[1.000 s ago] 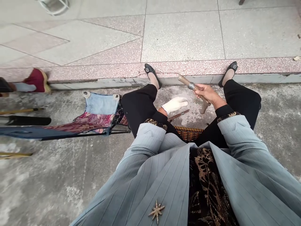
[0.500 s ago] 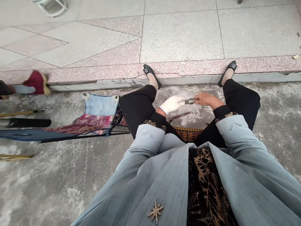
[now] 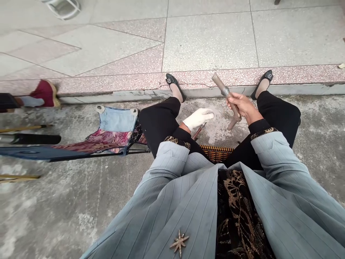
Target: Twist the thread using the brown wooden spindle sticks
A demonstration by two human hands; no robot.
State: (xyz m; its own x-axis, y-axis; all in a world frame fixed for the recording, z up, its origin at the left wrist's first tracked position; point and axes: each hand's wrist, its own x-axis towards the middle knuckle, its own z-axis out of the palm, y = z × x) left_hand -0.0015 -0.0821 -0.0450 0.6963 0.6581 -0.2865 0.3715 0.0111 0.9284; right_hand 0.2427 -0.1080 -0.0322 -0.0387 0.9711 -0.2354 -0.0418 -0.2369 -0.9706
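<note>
My right hand (image 3: 242, 106) is closed around a short brown stick-like tool (image 3: 221, 85). Silvery wire is wound about its middle, and its lower end is bent and knobby. The tool slants up and to the left over the step's edge. My left hand (image 3: 199, 118), in a white knit glove, is closed in front of my left knee, apart from the tool. A small pale shape shows at its fingertips, too unclear to name. Just beneath the glove a thin brown stick (image 3: 198, 132) shows, partly hidden; whether the glove touches it I cannot tell.
Between my thighs is the woven edge of a basket or seat (image 3: 217, 154). A folding fabric chair (image 3: 118, 120) stands by my left leg. Further left are another person's red shoe (image 3: 44, 94) and several poles (image 3: 25, 128). My feet rest on the tiled step (image 3: 210, 77).
The left glove has let go of the wire-wound tool. My right hand has raised and turned it from level to steeply slanted. The thin stick under the glove now lies at a steeper angle.
</note>
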